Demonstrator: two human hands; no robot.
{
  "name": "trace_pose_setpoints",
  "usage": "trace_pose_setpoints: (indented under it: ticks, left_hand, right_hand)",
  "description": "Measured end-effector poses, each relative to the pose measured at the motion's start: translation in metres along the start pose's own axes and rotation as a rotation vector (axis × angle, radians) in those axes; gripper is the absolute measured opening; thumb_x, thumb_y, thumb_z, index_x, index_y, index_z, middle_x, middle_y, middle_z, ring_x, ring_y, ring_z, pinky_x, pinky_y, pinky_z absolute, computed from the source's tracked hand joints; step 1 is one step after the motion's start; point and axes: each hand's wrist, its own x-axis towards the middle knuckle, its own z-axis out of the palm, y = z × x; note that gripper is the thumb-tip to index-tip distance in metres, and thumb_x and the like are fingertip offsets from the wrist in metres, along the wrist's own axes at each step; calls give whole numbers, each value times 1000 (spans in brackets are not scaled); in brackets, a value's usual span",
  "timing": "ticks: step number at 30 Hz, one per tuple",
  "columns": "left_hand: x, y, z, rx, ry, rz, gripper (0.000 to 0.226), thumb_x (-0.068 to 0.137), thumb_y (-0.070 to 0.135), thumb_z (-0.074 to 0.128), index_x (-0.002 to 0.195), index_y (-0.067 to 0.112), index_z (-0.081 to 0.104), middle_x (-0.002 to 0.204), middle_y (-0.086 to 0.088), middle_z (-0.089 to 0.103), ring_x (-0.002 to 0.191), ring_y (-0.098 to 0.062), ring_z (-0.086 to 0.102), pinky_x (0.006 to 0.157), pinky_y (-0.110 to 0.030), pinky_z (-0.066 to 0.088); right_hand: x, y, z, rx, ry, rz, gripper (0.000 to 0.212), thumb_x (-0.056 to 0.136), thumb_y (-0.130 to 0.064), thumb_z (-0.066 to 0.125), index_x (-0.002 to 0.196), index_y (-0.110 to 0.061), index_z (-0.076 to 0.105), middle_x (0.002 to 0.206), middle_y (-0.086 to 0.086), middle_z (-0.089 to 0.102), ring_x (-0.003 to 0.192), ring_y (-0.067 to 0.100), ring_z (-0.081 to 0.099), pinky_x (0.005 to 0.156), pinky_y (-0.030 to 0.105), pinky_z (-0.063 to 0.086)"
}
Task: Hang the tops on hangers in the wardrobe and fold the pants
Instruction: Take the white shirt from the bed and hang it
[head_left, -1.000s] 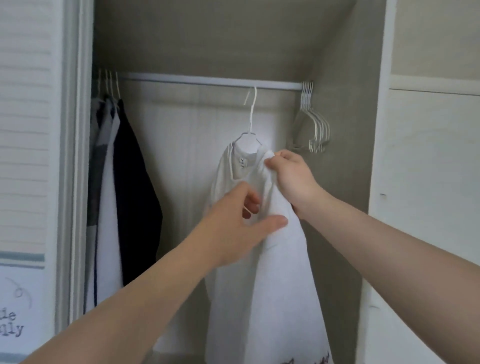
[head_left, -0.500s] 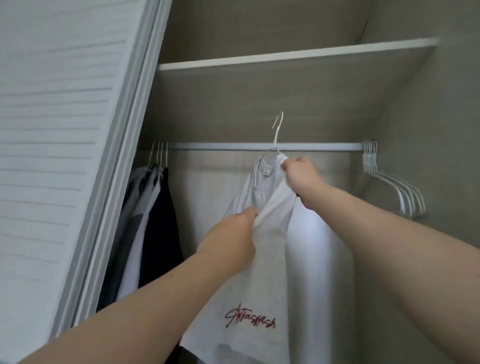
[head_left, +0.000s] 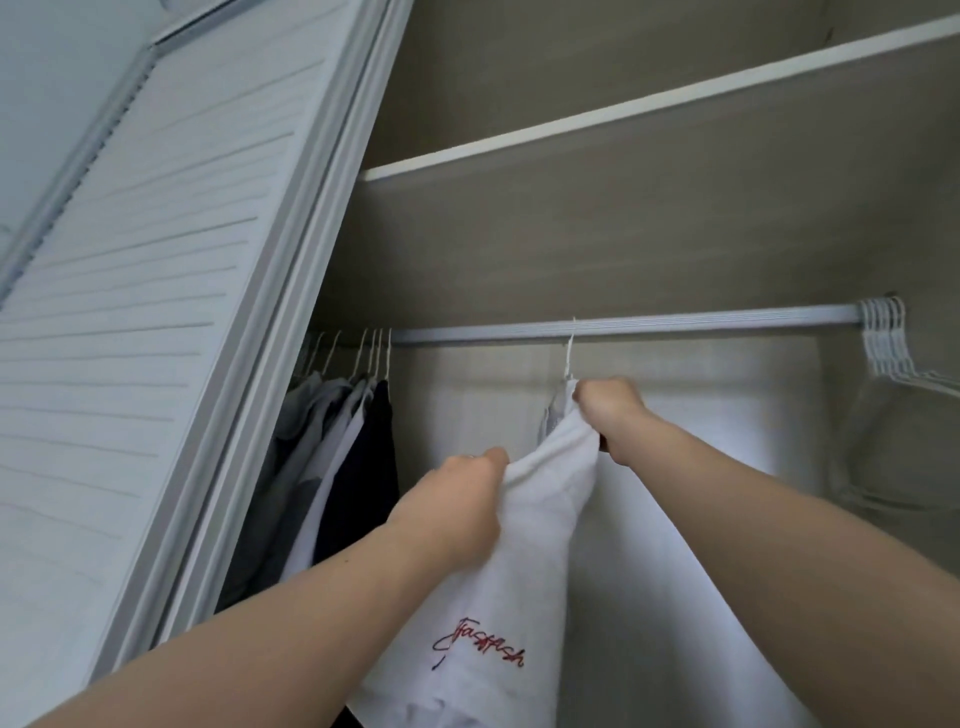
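Right hand (head_left: 608, 408) is up near the rail (head_left: 701, 323), fingers curled tight around the neck end of the white top (head_left: 535, 551), right where the hanger (head_left: 570, 356) wire comes out of the fabric. Left hand (head_left: 457, 499) is lower and to the left, fist closed on a bunched fold of the same top, pulling the cloth taut between the two hands. The top hangs down from there between both forearms, with red script lettering (head_left: 480, 649) on the lower part and the hem running out of frame at the bottom. The hanger's hook reaches up across the rail near its middle; can't tell whether it's seated over the rail or just in front of it. Other clothes (head_left: 343, 457), grey, white and dark navy, hang on hangers packed at the rail's left end, well apart from the white top. A stack of bare white hangers (head_left: 885, 353) sits at the rail's far right end. A shelf (head_left: 623, 117) runs above the rail. The slatted wardrobe door (head_left: 156, 260) fills the left side of the view.
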Motion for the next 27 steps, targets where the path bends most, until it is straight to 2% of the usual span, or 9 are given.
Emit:
trace_pose_setpoints:
  ticks: [3,5,8,11,15,17,20,24,27]
  left_hand:
    - [-1,-8,6,42,-42,-25,16,91,5,45,100,17,40,93,-5,45,96,-39,58,73,-40,46]
    - [-3,-14,10,66,-60,-47,17,91,5,46,97,18,38,95,-6,46,94,-39,58,70,-38,43]
    - [-9,-27,14,88,-62,-94,16,91,5,44,97,19,38,95,-5,45,90,-36,57,69,-37,43]
    - [-15,-41,13,136,-40,-131,15,93,6,44,97,20,38,87,0,41,82,-31,54,67,-38,44]
    - [-17,-56,5,210,-46,-198,13,93,8,48,98,18,42,88,-3,52,74,-26,56,59,-39,45]
    - [-19,-63,-1,247,-45,-227,15,93,8,48,91,20,39,85,-2,51,67,-23,52,51,-36,38]
    - [-26,-71,-7,291,-45,-284,24,93,9,48,81,24,33,83,-2,50,64,-22,50,49,-33,33]
    - [-35,-81,-8,336,-79,-354,16,94,10,49,87,20,38,84,-2,50,64,-21,50,50,-32,36]
    - [-41,-90,-5,337,-117,-402,9,97,9,48,101,15,45,90,-4,50,73,-25,56,56,-34,42]
  right_hand:
    - [-4,5,7,-29,-69,-15,11,93,-8,52,82,-6,55,72,13,57,55,25,56,47,24,45]
    - [-11,6,10,-159,-121,-86,8,90,-10,55,84,-6,57,76,15,60,55,27,59,42,25,49]
    - [-27,3,18,-442,-195,-232,14,84,-12,55,80,1,60,70,21,67,51,35,68,42,37,56]
    - [-39,1,32,-600,-167,-383,18,85,-14,54,80,3,56,65,24,66,42,34,66,38,42,56]
    - [-40,-1,52,-627,-149,-473,30,90,-17,51,66,0,55,39,14,58,38,29,64,53,39,61]
    - [-36,1,63,-515,-202,-489,32,91,-15,50,64,2,55,52,24,64,45,34,67,56,43,61]
    - [-25,5,86,-339,-272,-487,24,92,-11,49,78,6,57,76,31,67,58,42,70,56,53,61]
    - [-7,19,127,-318,-317,-482,24,98,-18,51,100,3,63,90,25,68,67,39,70,53,35,56]
    - [5,33,159,-295,-353,-456,32,100,-26,54,114,2,61,105,23,66,85,37,68,63,33,51]
